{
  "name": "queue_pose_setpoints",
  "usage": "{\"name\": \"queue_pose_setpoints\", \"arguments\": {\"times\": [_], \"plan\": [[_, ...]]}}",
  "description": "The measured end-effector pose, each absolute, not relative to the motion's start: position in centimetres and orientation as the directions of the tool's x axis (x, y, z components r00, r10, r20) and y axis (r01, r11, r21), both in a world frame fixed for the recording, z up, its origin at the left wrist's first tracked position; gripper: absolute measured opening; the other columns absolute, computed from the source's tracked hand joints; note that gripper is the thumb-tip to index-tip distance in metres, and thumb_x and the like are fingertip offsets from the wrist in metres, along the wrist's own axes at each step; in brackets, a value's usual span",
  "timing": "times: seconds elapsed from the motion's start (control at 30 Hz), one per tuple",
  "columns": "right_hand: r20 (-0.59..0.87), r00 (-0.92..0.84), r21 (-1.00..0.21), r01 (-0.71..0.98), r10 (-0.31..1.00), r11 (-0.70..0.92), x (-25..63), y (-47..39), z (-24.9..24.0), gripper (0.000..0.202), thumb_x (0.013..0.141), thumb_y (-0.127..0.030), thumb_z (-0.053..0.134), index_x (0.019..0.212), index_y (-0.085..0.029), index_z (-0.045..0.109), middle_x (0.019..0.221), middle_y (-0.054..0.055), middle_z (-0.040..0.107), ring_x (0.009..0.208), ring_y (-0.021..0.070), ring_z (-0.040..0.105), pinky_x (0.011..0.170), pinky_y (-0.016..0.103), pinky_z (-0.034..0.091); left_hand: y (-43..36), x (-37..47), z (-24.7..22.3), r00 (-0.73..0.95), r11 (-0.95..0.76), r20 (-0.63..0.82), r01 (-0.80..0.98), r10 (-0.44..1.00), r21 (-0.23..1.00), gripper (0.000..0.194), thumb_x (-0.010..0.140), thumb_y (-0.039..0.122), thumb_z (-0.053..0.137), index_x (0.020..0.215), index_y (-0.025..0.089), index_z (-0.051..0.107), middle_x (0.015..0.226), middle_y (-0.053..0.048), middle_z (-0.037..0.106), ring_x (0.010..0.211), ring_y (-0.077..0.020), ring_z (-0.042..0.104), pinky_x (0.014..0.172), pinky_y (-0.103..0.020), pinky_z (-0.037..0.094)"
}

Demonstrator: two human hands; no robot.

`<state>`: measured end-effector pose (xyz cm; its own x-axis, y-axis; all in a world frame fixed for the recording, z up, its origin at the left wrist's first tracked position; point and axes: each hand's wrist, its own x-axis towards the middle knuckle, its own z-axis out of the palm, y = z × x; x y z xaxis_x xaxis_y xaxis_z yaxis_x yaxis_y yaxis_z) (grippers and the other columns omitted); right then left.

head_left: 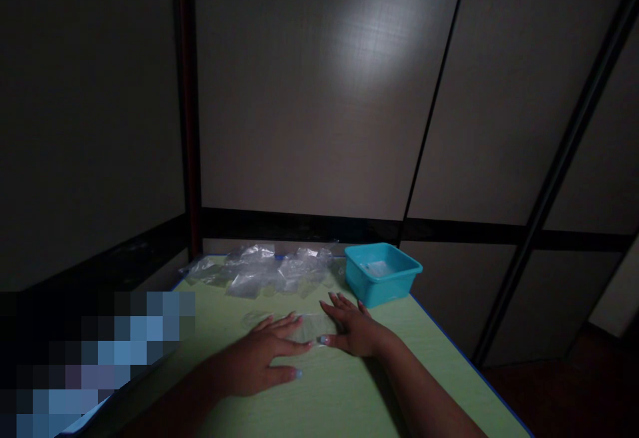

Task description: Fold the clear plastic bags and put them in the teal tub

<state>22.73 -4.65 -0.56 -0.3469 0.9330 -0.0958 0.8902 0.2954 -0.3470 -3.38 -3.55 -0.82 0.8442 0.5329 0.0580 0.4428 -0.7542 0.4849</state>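
Observation:
A clear plastic bag [315, 326] lies flat on the green table [289, 405], partly covered by both hands. My left hand [267, 351] rests over its left part, fingers spread and stretched out. On the bag's right side, my right hand [354, 328] lies palm down with its fingers apart. Neither hand grips anything that I can see. Several more clear plastic bags [249, 275] lie in a loose, crinkled heap beyond my hands, toward the table's far edge.
A turquoise plastic basin [382, 285] stands at the far right of the table, with something clear inside. Dark-framed panels [309, 125] rise just behind the table. A blurred-out patch [114, 358] hides the lower left.

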Motion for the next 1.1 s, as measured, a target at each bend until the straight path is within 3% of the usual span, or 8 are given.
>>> {"name": "queue_pose_setpoints", "arguments": {"times": [0.43,0.73,1.1], "plan": [[-0.098,-0.345,-0.35,0.89,0.933,0.293,22.8,-4.6,-0.5,0.082,0.07,-0.068,0.044,0.137,-0.031,0.015,0.146,0.008,0.003,0.132,0.0268,-0.001,0.101,0.055,0.0,-3.3,-3.4,-1.0,0.83,-0.742,0.08,0.445,0.552,0.502,0.049,0.079,0.046,0.052,0.125,0.039,0.039,0.142,0.0,0.022,0.131,-0.0268,0.016,0.103,-0.052,0.009],[0.021,-0.351,-0.367,0.868,0.936,0.334,22.5,-4.6,-0.9,0.062,0.083,-0.06,0.028,0.136,-0.027,0.024,0.145,0.007,0.015,0.132,0.022,0.009,0.105,0.045,0.007,-2.4,-3.5,-2.0,0.726,-0.709,0.169,0.546,0.666,0.447,0.049,0.083,0.041,0.045,0.131,0.035,0.032,0.141,-0.001,0.028,0.13,-0.0227,0.021,0.104,-0.051,0.003],[0.12,-0.377,-0.299,0.868,0.918,0.395,20.0,-5.4,-0.4,0.056,0.086,-0.05,0.031,0.136,-0.031,0.019,0.144,0.005,0.017,0.132,0.0217,0.012,0.102,0.052,0.004,-1.7,-3.1,-2.6,0.587,-0.622,0.205,0.726,0.783,0.294,0.041,0.085,0.04,0.041,0.125,0.041,0.039,0.144,-0.001,0.017,0.133,-0.0256,0.004,0.1,-0.056,0.004]]}}
